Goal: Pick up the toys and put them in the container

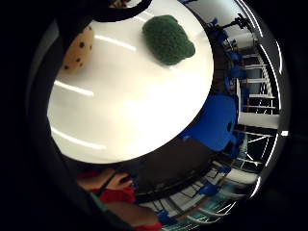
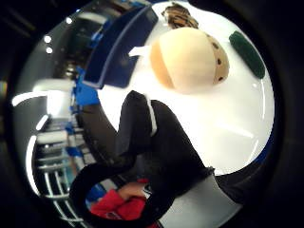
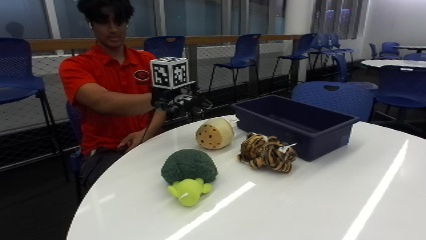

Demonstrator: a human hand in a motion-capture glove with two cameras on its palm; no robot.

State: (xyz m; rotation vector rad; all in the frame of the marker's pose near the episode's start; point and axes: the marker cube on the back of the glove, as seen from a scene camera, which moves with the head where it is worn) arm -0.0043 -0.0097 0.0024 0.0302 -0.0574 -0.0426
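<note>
- Gloved right hand (image 3: 177, 101): raised above the far edge of the white round table (image 3: 319, 200), just behind the toys. The outside view shows it end-on and dark, so the finger pose is hard to read there; in the thumb-side palm view the black fingers (image 2: 156, 137) hang loosely curled and grip nothing.
- Cream spotted toy (image 3: 214, 134): on the table just below and in front of the hand, not touching it; it fills much of the thumb-side palm view (image 2: 190, 59).
- Striped tiger toy (image 3: 267, 151): lying beside the cream toy, close against the container's near wall; contact cannot be judged.
- Green broccoli-like toy (image 3: 189, 175): nearer the camera, well apart from the hand.
- Blue container (image 3: 293, 125): at the table's far side, beside the hand. No toy shows inside; its floor is partly hidden by the near wall.
- Bare hand (image 3: 131, 141): resting at the table edge, partly hidden.
</note>
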